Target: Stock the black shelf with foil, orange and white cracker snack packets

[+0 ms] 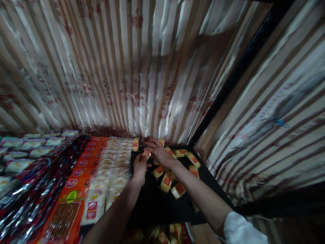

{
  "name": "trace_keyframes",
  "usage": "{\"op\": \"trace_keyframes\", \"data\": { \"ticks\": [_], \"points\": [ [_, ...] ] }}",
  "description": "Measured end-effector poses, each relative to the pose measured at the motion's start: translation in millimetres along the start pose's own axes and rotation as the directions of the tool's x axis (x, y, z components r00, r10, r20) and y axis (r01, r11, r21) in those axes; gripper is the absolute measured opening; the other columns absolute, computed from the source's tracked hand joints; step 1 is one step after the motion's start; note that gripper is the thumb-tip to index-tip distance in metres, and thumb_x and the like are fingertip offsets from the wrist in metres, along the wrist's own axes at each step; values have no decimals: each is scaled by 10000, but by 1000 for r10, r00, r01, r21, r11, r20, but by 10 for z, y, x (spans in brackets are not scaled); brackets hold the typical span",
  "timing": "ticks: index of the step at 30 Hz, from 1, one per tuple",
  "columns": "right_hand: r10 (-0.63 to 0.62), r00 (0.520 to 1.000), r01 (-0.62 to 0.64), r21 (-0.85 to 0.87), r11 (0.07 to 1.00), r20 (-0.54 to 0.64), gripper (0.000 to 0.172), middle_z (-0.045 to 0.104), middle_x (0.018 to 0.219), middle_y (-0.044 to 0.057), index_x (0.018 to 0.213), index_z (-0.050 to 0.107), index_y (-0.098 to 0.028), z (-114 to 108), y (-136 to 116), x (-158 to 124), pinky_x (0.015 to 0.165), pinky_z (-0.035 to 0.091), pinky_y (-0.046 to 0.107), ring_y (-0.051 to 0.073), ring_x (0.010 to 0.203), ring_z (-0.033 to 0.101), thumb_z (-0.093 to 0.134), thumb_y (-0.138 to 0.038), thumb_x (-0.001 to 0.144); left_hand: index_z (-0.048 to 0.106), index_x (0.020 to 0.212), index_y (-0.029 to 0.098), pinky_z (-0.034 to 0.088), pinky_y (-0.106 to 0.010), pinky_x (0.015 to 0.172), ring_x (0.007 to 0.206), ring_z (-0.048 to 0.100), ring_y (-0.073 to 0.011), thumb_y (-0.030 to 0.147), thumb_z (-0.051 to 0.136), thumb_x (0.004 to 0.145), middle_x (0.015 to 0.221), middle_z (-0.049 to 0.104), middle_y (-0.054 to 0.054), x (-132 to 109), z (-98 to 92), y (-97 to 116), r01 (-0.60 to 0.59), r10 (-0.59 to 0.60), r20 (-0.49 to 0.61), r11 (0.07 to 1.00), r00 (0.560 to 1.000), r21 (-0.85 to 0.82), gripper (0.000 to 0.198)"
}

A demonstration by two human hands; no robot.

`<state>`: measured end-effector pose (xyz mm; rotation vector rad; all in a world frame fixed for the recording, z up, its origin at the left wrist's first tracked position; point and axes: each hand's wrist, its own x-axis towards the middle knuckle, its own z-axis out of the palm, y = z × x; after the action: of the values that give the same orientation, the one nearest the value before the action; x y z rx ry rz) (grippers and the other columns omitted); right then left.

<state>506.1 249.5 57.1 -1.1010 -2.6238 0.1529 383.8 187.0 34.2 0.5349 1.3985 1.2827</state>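
Note:
My left hand is closed on a small yellow snack packet with a red label, held above the black tabletop. Just beyond it, my right hand is open, its fingers stretched out to the left over the far part of the table. Whether its fingertips touch the held packet I cannot tell. One similar packet stands at the back left. Several more yellow packets lie loosely scattered under and around my right forearm.
Left of the black area are rows of clear-wrapped pale round cakes, orange snack packs and dark shiny packs. More yellow packets sit below the front edge. Striped plastic sheeting hangs behind, and a dark post slants at right.

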Motion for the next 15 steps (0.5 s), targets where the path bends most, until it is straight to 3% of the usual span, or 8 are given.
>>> {"op": "trace_keyframes", "data": {
  "ticks": [2,4,6,8,10,13,15],
  "points": [
    [33,998,-32,21,999,-45,529,403,1420,48,1233,545,-274,-57,-128,-81,1059,274,455,219,1345,231,511,-47,757,528,992,129,308,-159,381,450,570,-54,168,464,858,819,640,-36,-80,-2,-20,-9,8,-40,999,999,-31,153],
    [155,977,-143,87,986,-148,624,357,1448,62,1322,442,-273,-73,-252,-137,1062,287,451,206,1348,247,479,-26,751,512,945,135,359,-157,423,458,565,-49,129,438,863,741,607,-5,-150,-1,-48,-19,12,-94,997,996,-70,110],
    [383,895,-330,237,914,-228,616,429,1394,93,1367,371,-237,-48,-367,-169,1030,348,424,204,1288,370,481,-78,782,501,920,150,403,-163,463,461,559,-52,113,424,866,672,574,22,-213,8,-71,-28,14,-137,994,990,-106,101],
    [614,773,-504,434,747,-159,534,580,1229,111,1347,390,-196,8,-467,-182,934,440,381,208,1128,540,506,-196,825,498,915,166,432,-174,489,461,558,-63,108,419,868,617,554,39,-268,23,-80,-35,13,-163,990,987,-135,109],
    [718,696,-569,614,547,6,441,674,1036,100,1256,481,-168,82,-548,-183,798,506,328,200,933,639,529,-292,835,505,914,176,455,-185,510,464,561,-72,107,425,865,594,553,43,-314,39,-74,-40,12,-173,987,985,-157,117],
    [705,698,-495,796,349,125,286,708,891,88,1048,598,-138,202,-611,-162,668,527,281,183,776,666,570,-281,802,519,928,168,489,-204,549,470,565,-75,100,431,859,616,568,30,-355,53,-53,-36,3,-183,984,983,-175,131],
    [717,688,-461,832,308,116,209,715,840,80,956,624,-133,279,-610,-125,642,529,274,174,727,667,581,-231,776,514,987,152,513,-218,590,506,590,-81,83,430,851,686,602,-1,-362,56,-48,-27,-7,-190,984,982,-179,174]
  ]
}}
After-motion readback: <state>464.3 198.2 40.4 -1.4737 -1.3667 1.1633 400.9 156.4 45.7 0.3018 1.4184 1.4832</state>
